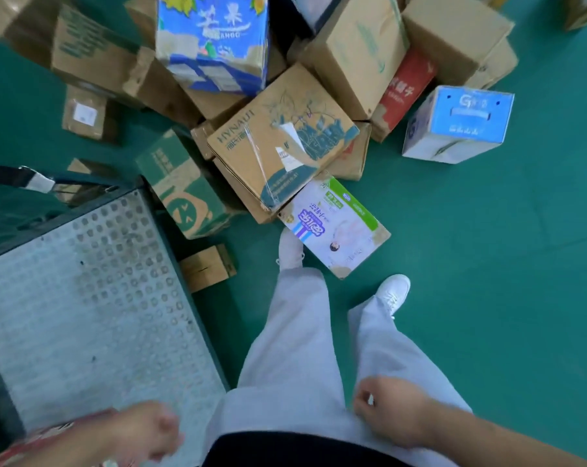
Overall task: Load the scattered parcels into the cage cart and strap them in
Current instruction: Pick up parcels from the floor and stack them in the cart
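We're standing w/ the parcel heap (285, 96) across the upper half of the frame and the cage cart deck (83, 298) at lower left. Cart's parked right against the pile, prob. so each lift is a short swing; its perforated grey plate shows no parcels on it in view. A dark strap (19, 176) w/ metal buckle hangs at left-centre, unused for now.

Largest first: the blue printed carton (214, 42) sits on top, upper centre; the HYNAUT box (278, 143) leans tilted on others, tape peeling; the white diaper box (335, 227) lies flat by our foot, prob. the easiest first grab; a small brown box (207, 267) sits just beside the cart edge.

Left hand (143, 429), bottom left, loosely curled, blurred; holding nothing we can see. Right hand (389, 409), bottom right, loosely closed at the thigh, apparently empty.
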`<action>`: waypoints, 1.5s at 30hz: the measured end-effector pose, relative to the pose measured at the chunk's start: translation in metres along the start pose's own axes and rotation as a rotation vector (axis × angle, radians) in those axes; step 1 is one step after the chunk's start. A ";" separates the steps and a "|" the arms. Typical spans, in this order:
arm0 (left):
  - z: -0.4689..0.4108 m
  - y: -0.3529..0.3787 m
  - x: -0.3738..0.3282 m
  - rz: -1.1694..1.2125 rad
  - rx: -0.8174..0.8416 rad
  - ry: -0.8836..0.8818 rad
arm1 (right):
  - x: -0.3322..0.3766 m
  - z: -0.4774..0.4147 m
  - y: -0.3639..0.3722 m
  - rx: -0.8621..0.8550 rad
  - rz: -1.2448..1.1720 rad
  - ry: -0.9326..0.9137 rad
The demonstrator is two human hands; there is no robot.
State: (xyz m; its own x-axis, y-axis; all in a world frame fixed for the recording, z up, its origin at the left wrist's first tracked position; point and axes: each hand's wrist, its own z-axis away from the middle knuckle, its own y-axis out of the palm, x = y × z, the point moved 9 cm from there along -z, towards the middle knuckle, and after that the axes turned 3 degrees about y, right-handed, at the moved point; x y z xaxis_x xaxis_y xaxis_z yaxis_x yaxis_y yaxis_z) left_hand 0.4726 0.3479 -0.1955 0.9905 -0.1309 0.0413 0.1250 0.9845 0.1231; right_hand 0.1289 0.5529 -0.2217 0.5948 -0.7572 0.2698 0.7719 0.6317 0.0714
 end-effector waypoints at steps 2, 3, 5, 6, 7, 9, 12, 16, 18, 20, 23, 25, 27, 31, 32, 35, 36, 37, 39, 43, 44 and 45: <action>-0.028 -0.054 -0.030 0.129 -0.087 0.033 | -0.012 -0.028 -0.032 -0.044 -0.053 0.095; -0.050 -0.095 -0.048 0.176 -0.200 0.063 | -0.015 -0.045 -0.056 -0.081 -0.094 0.140; -0.086 -0.177 -0.095 0.354 -0.395 0.097 | -0.023 -0.079 -0.116 -0.165 -0.131 0.246; -0.106 -0.214 -0.117 0.438 -0.434 0.086 | -0.021 -0.106 -0.152 -0.212 -0.125 0.281; -0.119 -0.239 -0.141 0.532 -0.438 0.074 | -0.017 -0.123 -0.190 -0.273 -0.117 0.297; -0.156 -0.279 -0.179 0.687 -0.385 0.068 | -0.004 -0.168 -0.268 -0.422 -0.116 0.332; -0.207 -0.317 -0.215 0.829 -0.332 0.010 | 0.028 -0.221 -0.370 -0.662 -0.206 0.341; -0.279 -0.343 -0.213 0.968 -0.426 -0.044 | 0.071 -0.277 -0.465 -0.872 -0.383 0.253; -0.303 -0.354 -0.195 0.916 -0.535 -0.050 | 0.083 -0.292 -0.494 -0.938 -0.410 0.260; -0.315 -0.365 -0.174 0.893 -0.637 -0.052 | 0.089 -0.306 -0.505 -0.904 -0.494 0.279; -0.328 -0.360 -0.156 1.003 -0.543 -0.008 | 0.098 -0.311 -0.496 -0.832 -0.573 0.234; -0.324 -0.356 -0.155 1.168 -0.432 0.066 | 0.106 -0.301 -0.485 -0.857 -0.578 0.184; -0.317 -0.349 -0.151 1.296 -0.352 0.083 | 0.113 -0.283 -0.467 -0.876 -0.650 0.128; -0.267 -0.336 -0.149 1.550 -0.313 0.177 | 0.120 -0.233 -0.429 -0.879 -0.770 0.058; -0.255 -0.334 -0.144 1.589 -0.315 0.196 | 0.118 -0.221 -0.418 -0.844 -0.826 0.062; -0.216 -0.330 -0.117 1.727 -0.371 0.250 | 0.108 -0.189 -0.392 -0.724 -0.867 0.063; -0.203 -0.332 -0.111 1.782 -0.379 0.274 | 0.109 -0.177 -0.386 -0.695 -0.886 0.054; -0.185 -0.330 -0.104 1.829 -0.390 0.275 | 0.111 -0.158 -0.377 -0.675 -0.902 0.055; -0.158 -0.332 -0.100 1.784 -0.399 0.264 | 0.115 -0.138 -0.363 -0.627 -0.884 0.080; -0.099 -0.330 -0.094 1.534 -0.449 0.298 | 0.126 -0.103 -0.332 -0.539 -0.806 0.103; -0.084 -0.326 -0.092 1.505 -0.452 0.328 | 0.129 -0.093 -0.324 -0.530 -0.778 0.091; -0.066 -0.319 -0.087 1.503 -0.463 0.360 | 0.135 -0.078 -0.313 -0.533 -0.756 0.057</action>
State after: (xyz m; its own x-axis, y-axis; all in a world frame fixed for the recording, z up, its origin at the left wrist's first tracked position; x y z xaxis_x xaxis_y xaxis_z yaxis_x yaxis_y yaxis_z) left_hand 0.3506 0.0531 -0.3042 0.1798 0.9033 -0.3895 -0.9828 0.1482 -0.1099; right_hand -0.0153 0.2400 -0.2828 -0.1097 -0.9528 0.2830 0.9519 -0.1827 -0.2461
